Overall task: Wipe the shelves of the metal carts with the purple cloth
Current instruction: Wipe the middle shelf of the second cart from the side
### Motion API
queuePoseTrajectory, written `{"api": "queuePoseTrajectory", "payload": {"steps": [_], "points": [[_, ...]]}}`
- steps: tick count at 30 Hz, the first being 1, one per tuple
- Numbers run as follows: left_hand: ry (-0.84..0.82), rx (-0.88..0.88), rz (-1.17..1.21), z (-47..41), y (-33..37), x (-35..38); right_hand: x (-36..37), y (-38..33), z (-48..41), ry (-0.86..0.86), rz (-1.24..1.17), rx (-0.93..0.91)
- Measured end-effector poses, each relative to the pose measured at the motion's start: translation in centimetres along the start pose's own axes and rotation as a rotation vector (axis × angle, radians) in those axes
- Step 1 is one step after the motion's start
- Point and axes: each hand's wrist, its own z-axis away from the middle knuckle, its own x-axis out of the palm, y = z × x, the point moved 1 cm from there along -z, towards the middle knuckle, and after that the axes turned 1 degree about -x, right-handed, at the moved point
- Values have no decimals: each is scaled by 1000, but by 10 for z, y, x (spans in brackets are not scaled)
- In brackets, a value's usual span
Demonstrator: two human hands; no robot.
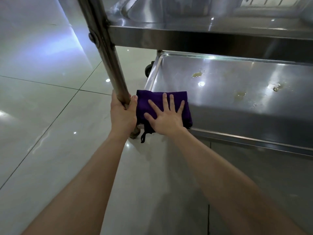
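Both forearms reach up from the bottom of the frame toward the cart. My left hand [122, 112] is clenched around the cart's upright post [108, 53], steadying the frame, while my right hand [166, 116] lies flat with fingers spread, palm pressing down on the purple cloth [152, 99] rather than gripping it. The cloth sits folded on the lower shelf [237, 102], in the near left corner, just beside the post, with one edge draped over the shelf's front lip and a small loop hanging down at about 6 o'clock from it. It looks soft and light, a limp fabric that will bunch if I push from one edge only, so I judge an open palm over its middle is the right hold, with the fingertips pinning the leading edge. Folded as it is, its long axis runs roughly 9 to 3 o'clock, along the shelf's front rim, and my fingers point toward 12. Dried yellowish stains [197, 74] lie on the steel toward 1 and 2 o'clock from the cloth, well apart from it, so most of this shelf looks yet to be wiped. Above, the upper shelf [203, 33] overhangs the far part.
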Motion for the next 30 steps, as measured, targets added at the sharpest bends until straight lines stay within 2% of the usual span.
{"api": "queuePoseTrajectory", "payload": {"steps": [3, 9, 13, 17, 24, 27, 30], "points": [[60, -34, -45, -1, 3, 4, -3, 37, 23, -19, -32, 5], [128, -160, -59, -3, 11, 5, -15, 164, 79, -19, -47, 188], [141, -161, -31, -2, 14, 6, -25, 233, 98, 0, -63, 314], [134, -138, -35, -6, 9, 6, -38, 268, 92, -5, -98, 399], [52, -115, -9, -11, -1, 1, -45, 252, 41, 14, -86, 461], [75, -92, -13, -9, -3, 4, -45, 209, 5, 12, -78, 402], [108, -92, 9, -6, -5, 6, -38, 131, -27, 8, -50, 263]]}}
